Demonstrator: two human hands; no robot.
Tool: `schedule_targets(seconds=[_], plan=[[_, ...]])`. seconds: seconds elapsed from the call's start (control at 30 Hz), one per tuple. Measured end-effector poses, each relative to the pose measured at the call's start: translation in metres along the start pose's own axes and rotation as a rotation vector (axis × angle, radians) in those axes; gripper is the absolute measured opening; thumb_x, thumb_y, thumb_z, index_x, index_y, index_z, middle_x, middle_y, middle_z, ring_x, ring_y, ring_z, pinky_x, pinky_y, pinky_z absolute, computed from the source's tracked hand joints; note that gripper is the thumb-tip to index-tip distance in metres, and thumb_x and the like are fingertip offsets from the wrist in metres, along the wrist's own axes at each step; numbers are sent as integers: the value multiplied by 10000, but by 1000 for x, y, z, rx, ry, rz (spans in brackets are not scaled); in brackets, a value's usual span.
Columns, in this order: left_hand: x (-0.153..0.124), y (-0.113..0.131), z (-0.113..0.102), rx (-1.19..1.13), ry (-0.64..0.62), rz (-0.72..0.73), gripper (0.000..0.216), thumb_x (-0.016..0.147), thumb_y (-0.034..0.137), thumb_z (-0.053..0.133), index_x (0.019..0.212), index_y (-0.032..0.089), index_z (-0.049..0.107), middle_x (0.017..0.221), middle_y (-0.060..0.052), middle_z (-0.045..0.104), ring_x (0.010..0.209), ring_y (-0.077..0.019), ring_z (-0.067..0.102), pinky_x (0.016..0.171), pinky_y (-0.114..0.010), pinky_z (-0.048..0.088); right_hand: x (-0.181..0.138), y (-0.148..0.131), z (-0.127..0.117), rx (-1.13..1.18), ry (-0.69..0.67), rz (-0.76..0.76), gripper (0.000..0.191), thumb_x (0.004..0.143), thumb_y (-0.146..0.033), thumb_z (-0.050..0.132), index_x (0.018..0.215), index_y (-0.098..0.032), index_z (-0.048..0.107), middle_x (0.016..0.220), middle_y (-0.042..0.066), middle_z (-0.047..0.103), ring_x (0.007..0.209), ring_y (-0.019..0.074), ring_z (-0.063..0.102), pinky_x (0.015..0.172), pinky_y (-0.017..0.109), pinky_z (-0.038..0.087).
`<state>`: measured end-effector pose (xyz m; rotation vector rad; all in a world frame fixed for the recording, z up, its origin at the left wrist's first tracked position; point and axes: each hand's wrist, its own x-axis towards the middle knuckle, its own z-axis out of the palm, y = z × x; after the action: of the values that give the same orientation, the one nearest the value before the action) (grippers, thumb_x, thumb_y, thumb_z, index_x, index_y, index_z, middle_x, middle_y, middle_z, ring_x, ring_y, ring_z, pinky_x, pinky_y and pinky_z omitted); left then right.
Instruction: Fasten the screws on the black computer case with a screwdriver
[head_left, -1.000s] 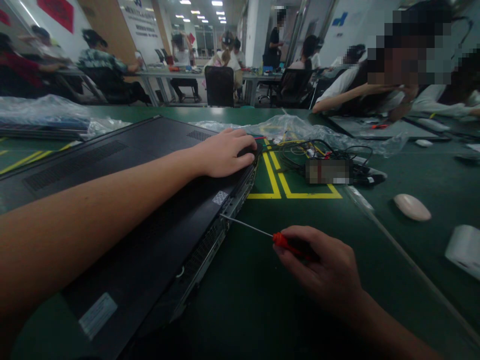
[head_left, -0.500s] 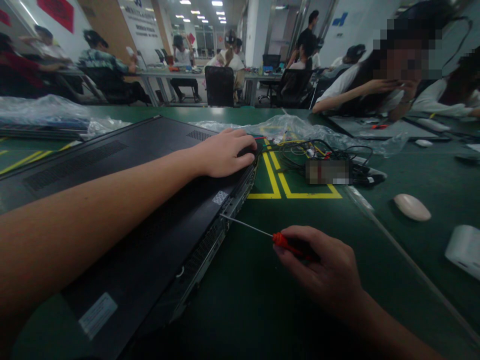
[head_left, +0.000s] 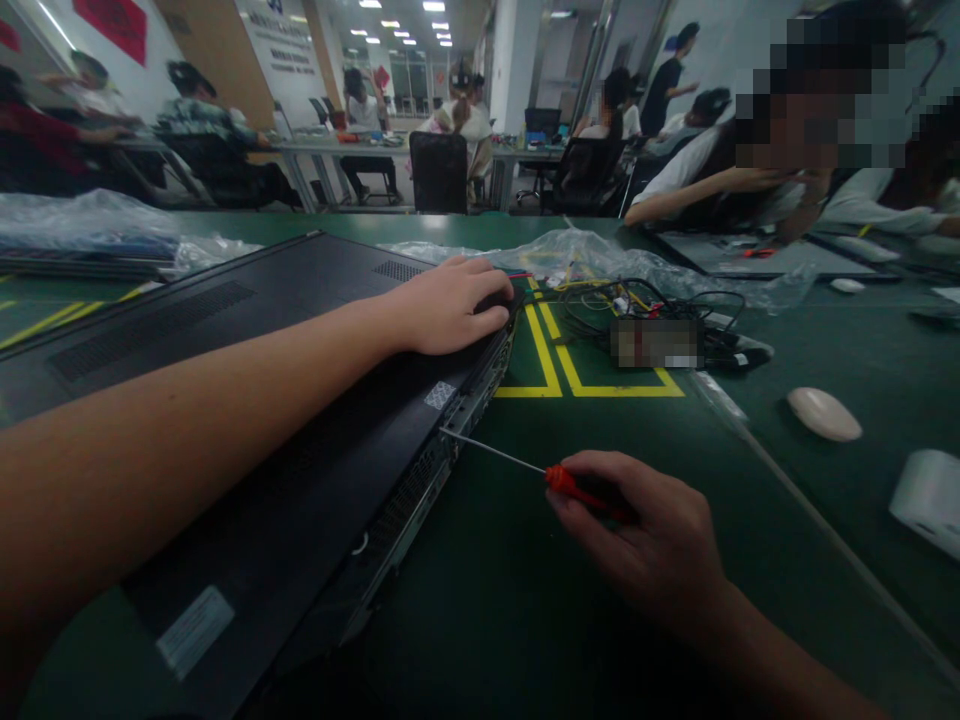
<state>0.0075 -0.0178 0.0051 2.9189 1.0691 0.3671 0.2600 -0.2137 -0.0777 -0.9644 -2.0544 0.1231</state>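
Note:
A black computer case (head_left: 315,380) lies flat on the green table, with vents and stickers on its top. My left hand (head_left: 457,305) rests palm down on its far right corner, thumb and fingers apart. Held in my right hand (head_left: 645,520) is a screwdriver (head_left: 559,480) with a red handle, mostly covered by my closed fingers. Its long thin shaft points left, and the tip meets the upper edge of the case's metal side panel. The screw or slot at the tip is too small to make out.
Tangled cables (head_left: 637,300) and clear plastic wrap (head_left: 570,245) lie beyond the case. To the right are a pale oval object (head_left: 825,414) and a white roll-shaped item (head_left: 930,500). A co-worker (head_left: 720,190) sits across the table; other people sit farther back.
My hands, the screwdriver and the case look almost unmoved. In the background, a standing person has moved to the right.

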Motion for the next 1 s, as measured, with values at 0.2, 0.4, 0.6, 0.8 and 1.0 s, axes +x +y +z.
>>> schedule_targets(seconds=[0.2,0.4,0.6,0.8,1.0], plan=[[0,0,0,-6,2,-3,491,1067,443,416,1384,175,678,1415,-159,686,1370,-344,615,1268,-534,420,1,-1,-1,4,6,-15,126,999,-185,747,1125,-178,732,929,25,833,746,137,793,709,214,637],[0,0,1,-12,7,2,488,1067,438,417,1375,165,680,1418,-165,687,1376,-349,613,1272,-542,416,3,-1,0,7,9,-3,104,1011,-211,746,1087,-142,764,903,48,831,738,145,795,708,220,643],[0,-1,1,-13,15,9,476,1073,439,422,1369,174,685,1404,-158,692,1361,-346,618,1266,-540,418,6,-4,-1,16,-2,4,158,1042,-247,714,1083,-116,793,896,73,842,735,164,808,690,237,654],[0,-1,1,-11,9,-1,476,1072,434,427,1380,177,684,1413,-152,688,1378,-338,611,1270,-526,410,3,-4,0,22,-1,11,158,1035,-265,733,1135,-148,770,927,57,849,743,162,816,665,238,649],[0,-2,1,-11,17,16,474,1069,435,426,1367,174,687,1408,-155,693,1372,-340,617,1263,-533,419,-2,1,3,69,7,25,173,970,-185,785,1123,-215,710,915,-9,828,706,127,794,639,210,618]])
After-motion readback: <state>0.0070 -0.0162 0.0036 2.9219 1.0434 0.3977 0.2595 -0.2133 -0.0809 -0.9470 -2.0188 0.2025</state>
